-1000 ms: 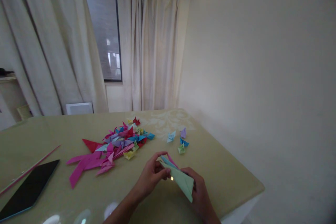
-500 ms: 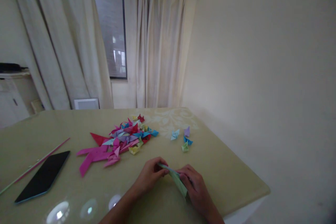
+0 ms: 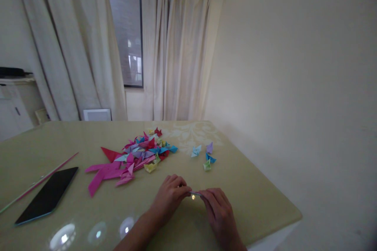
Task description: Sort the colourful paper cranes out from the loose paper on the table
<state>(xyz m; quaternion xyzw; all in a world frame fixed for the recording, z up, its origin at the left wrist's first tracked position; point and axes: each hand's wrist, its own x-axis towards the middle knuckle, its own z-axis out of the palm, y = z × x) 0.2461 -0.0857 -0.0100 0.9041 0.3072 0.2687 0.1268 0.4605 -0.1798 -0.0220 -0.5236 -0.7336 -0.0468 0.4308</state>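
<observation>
A folded piece of origami paper (image 3: 195, 193) is stretched between my two hands above the near part of the table, seen edge-on as a thin strip. My left hand (image 3: 172, 194) pinches its left end between thumb and fingers. At the right end, my right hand (image 3: 217, 208) grips it with the fingers bent over it. Most of the paper is covered by my fingers. Beyond my hands lies a heap of folded paper pieces (image 3: 144, 151) in pink, red, blue, purple and yellow.
Several small folded pieces, among them a light blue one (image 3: 196, 151) and a green one (image 3: 207, 165), lie to the right of the heap. A dark flat tablet-like slab (image 3: 48, 196) and a thin pink-green stick (image 3: 44, 178) are at left. The wall (image 3: 279, 125) borders the table's right side.
The paper has turned from a tilted, light green face to a nearly level edge. My right hand has shifted slightly down, with its fingers now over the paper's right end.
</observation>
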